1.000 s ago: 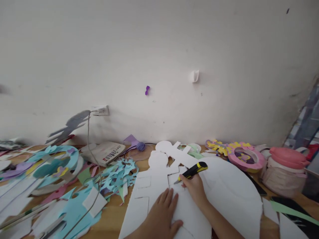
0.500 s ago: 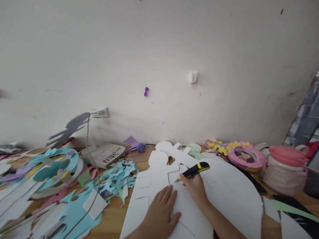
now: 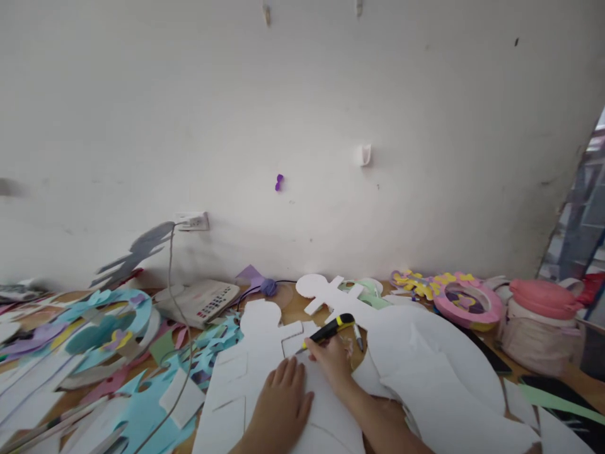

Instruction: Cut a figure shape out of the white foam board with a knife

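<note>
A white sheet [image 3: 227, 384] with drawn lines and a rounded top lies at the front centre of the table. My left hand [image 3: 281, 400] rests flat on it, fingers spread and pointing away from me. Just right of it, my right hand [image 3: 331, 362] is closed around a black and yellow craft knife [image 3: 331, 329]. The knife slants down to the left, its tip at the sheet by an outlined rectangle, close to my left fingertips.
Blue paper scraps [image 3: 161, 403] and a beige keypad device [image 3: 203, 299] with a cord lie left. A large white piece [image 3: 439, 372], pink tape roll [image 3: 467, 302] and pink-lidded jar [image 3: 541, 328] are right. White cut-out shapes [image 3: 331, 293] lie behind.
The lined sheet, both my hands and the knife have shifted left. The sheet now stands apart from the cut-outs behind, uncovering some table and a pen-like object. The view has tilted slightly up.
</note>
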A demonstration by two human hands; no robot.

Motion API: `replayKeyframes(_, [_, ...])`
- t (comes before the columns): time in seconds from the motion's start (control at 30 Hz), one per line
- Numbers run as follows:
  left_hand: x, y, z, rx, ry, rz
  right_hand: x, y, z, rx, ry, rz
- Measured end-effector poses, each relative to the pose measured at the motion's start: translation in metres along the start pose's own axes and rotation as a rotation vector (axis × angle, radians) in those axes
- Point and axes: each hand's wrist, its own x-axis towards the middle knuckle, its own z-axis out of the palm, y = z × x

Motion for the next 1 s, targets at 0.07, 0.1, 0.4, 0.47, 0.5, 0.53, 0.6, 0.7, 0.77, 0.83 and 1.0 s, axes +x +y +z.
replayKeyframes(0.07, [0.000, 0.001, 0.006, -0.010, 0.011, 0.012, 0.003, 0.007, -0.002, 0.037, 0.005, 0.014])
replayKeyframes(0.1, [0.000, 0.003, 0.007, -0.010, 0.016, 0.012, 0.004, 0.009, -0.003, 0.054, 0.008, 0.014])
replayKeyframes(0.4, [-0.003, 0.007, -0.003, -0.041, -0.045, -0.013, 0.005, 0.015, 0.003, 0.117, 0.062, -0.030])
replayKeyframes(0.47, [-0.003, 0.006, -0.001, -0.049, -0.039, -0.014, 0.005, 0.016, 0.003, 0.131, 0.076, -0.035])
replayKeyframes(0.5, [-0.003, 0.006, -0.001, -0.049, -0.040, -0.015, 0.006, 0.016, 0.003, 0.137, 0.082, -0.036])
replayKeyframes(0.53, [-0.003, 0.005, -0.001, -0.048, -0.042, -0.015, 0.006, 0.017, 0.003, 0.143, 0.087, -0.036])
replayKeyframes(0.6, [-0.002, 0.005, -0.001, -0.050, -0.048, -0.015, 0.007, 0.018, 0.003, 0.157, 0.088, -0.037])
replayKeyframes(0.7, [-0.002, 0.006, -0.001, -0.052, -0.051, -0.014, 0.007, 0.019, 0.004, 0.174, 0.088, -0.046])
replayKeyframes(0.77, [-0.002, 0.006, -0.001, -0.052, -0.050, -0.011, 0.006, 0.020, 0.005, 0.173, 0.101, -0.050])
replayKeyframes(0.83, [-0.002, 0.005, -0.001, -0.054, -0.049, -0.006, 0.006, 0.020, 0.005, 0.162, 0.123, -0.050])
replayKeyframes(1.0, [-0.003, 0.005, -0.001, -0.060, -0.051, 0.001, 0.005, 0.019, 0.002, 0.149, 0.169, -0.068])
